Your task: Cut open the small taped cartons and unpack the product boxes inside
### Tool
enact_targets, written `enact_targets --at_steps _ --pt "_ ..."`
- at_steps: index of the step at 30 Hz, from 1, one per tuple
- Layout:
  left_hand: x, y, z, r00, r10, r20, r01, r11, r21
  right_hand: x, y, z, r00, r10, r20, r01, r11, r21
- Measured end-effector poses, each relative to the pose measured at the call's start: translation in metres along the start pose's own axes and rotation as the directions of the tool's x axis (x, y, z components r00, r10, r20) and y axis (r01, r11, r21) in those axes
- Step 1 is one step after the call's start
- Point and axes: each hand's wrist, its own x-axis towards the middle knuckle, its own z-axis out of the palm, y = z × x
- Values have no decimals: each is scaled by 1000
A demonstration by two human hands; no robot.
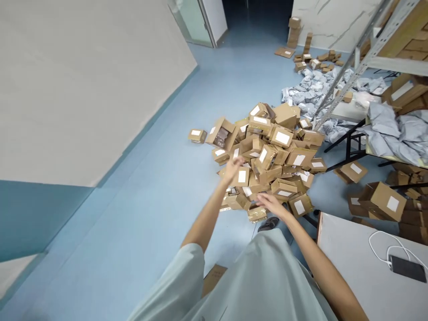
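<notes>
A heap of brown cardboard boxes [264, 156] with white labels lies on the blue floor in front of me. My left hand [233, 167] is stretched out over the heap's left side, its fingers apart and nothing in them. Lower and to the right, my right hand [269, 203] reaches toward the near edge of the heap, fingers extended and holding nothing. Below its fingertips sits a small box with shiny tape [257, 214]. An opened box [222, 134] at the upper left shows dark wrapped contents. Whether either hand touches a box I cannot tell.
A lone small box [197, 135] sits left of the heap. Grey plastic mailer bags [310, 91] pile up behind it, near a metal shelf [368, 58]. At the right front stands a white table [354, 258] with a phone [408, 268] and white cable. A wall [83, 89] runs along the left.
</notes>
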Motion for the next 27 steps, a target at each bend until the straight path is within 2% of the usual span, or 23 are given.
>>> enact_targets --at_steps 2,5,7,10,12,14,17,19,21,23,24,25,27 --pt "-33 -41 61 981 -121 155 117 993 31 -46 46 -35 973 129 -191 -114 990 85" --pt "-78 -82 139 896 -235 377 221 972 81 -116 115 -73 864 258 -433 -155 953 259" --pt "-105 -97 185 823 -272 499 246 962 118 -160 154 -86 780 321 -537 -117 918 379" --pt "-141 -109 245 706 -274 653 216 962 170 -215 195 -85 645 415 -641 -13 846 534" --pt "-165 -114 277 598 -255 760 155 967 203 -241 212 -72 563 459 -687 85 795 601" --pt "-188 -116 304 455 -233 859 70 971 227 -262 220 -54 458 486 -745 221 749 625" --pt "-219 -117 341 186 -222 957 -78 968 240 -295 225 -29 272 535 -800 451 663 597" --pt "-241 -115 370 1 -243 970 -181 954 240 -325 230 -13 147 568 -810 597 602 531" --pt "-270 -114 403 -157 -276 948 -277 934 226 -361 240 9 -6 613 -790 700 566 435" --pt "-308 -115 434 -277 -310 910 -358 912 201 -395 255 37 -150 667 -730 769 543 338" --pt "-329 -116 446 -323 -326 888 -392 901 188 -409 263 54 -207 694 -690 796 530 294" --pt "-350 -118 454 -363 -341 867 -420 891 174 -421 271 71 -251 719 -648 819 515 254" --pt "-391 -123 465 -422 -366 830 -464 873 149 -438 289 104 -303 761 -574 856 482 187"
